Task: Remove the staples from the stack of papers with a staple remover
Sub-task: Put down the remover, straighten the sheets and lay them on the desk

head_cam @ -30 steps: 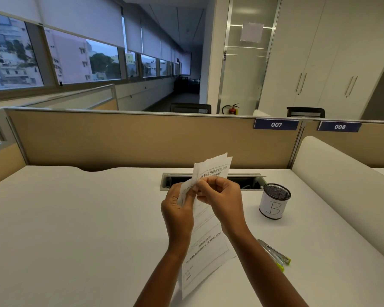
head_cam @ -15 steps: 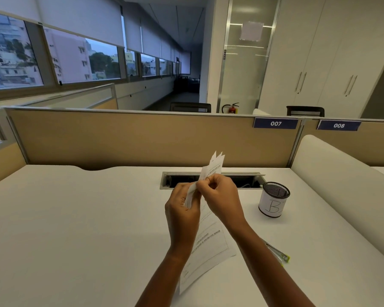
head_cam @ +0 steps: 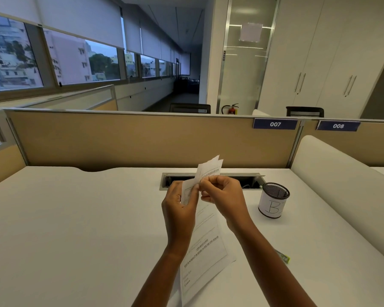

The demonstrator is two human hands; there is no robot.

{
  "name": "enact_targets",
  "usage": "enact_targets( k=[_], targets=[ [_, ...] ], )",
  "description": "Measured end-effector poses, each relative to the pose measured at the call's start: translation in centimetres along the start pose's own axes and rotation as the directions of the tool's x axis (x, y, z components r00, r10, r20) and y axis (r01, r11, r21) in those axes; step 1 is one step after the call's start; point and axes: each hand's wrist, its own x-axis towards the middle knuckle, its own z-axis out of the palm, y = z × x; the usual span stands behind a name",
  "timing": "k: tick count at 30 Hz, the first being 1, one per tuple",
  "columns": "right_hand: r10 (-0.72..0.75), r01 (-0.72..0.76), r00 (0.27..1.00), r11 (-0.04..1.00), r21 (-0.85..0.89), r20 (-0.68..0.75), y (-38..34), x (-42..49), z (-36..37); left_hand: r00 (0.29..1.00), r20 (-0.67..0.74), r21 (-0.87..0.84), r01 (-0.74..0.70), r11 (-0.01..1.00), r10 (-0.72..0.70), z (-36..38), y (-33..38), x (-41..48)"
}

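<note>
A stack of printed white papers [head_cam: 205, 251] is held up above the desk, its lower end resting near the front edge. My left hand [head_cam: 180, 209] grips the stack's left edge near the top. My right hand [head_cam: 223, 193] pinches the folded-over top corner [head_cam: 210, 168] with thumb and fingertips. The staple itself is too small to make out. A green and silver staple remover [head_cam: 283, 255] lies on the desk to the right, mostly hidden behind my right forearm.
A black mesh cup [head_cam: 273, 200] wrapped in paper marked "B" stands right of my hands. A cable slot [head_cam: 211, 180] opens in the white desk [head_cam: 75, 218] behind the papers. A beige partition [head_cam: 131, 140] closes the back, and a white padded divider [head_cam: 341, 185] the right side.
The folded top corner of the papers has turned narrower and more upright. Both hands stay at the same spot, with the right fingers working at the corner.
</note>
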Motion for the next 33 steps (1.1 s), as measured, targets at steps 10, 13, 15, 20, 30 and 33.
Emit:
enact_targets(
  k=[10,13,15,20,30,33],
  targets=[
    [-0.045,0.046,0.999,0.997,-0.069,0.018,0.5,0.2,0.0,1.000,0.012,-0.036,0.020,0.999,-0.019,0.0,-0.9,0.7],
    [-0.176,0.169,0.984,0.969,-0.182,-0.024,0.8,0.1,0.3,0.991,0.024,-0.093,0.130,0.987,-0.128,0.4,-1.0,1.5],
    [-0.227,0.213,0.973,0.949,-0.232,-0.038,1.2,0.0,0.5,0.987,0.028,-0.087,0.160,0.983,-0.158,0.5,-1.3,2.0],
    [-0.242,0.220,0.965,0.956,-0.195,-0.099,2.4,-0.2,1.3,0.987,0.006,-0.012,0.158,0.987,-0.158,0.8,-2.3,2.1],
    [0.033,-0.050,0.981,0.995,-0.082,-0.193,8.0,1.8,-3.1,0.923,-0.018,0.009,0.384,0.923,-0.384,0.2,-7.6,4.4],
    [0.108,-0.155,0.955,0.976,-0.155,-0.277,10.7,2.8,-6.2,0.925,-0.041,0.107,0.380,0.919,-0.377,0.0,-9.7,5.6]
  ],
)
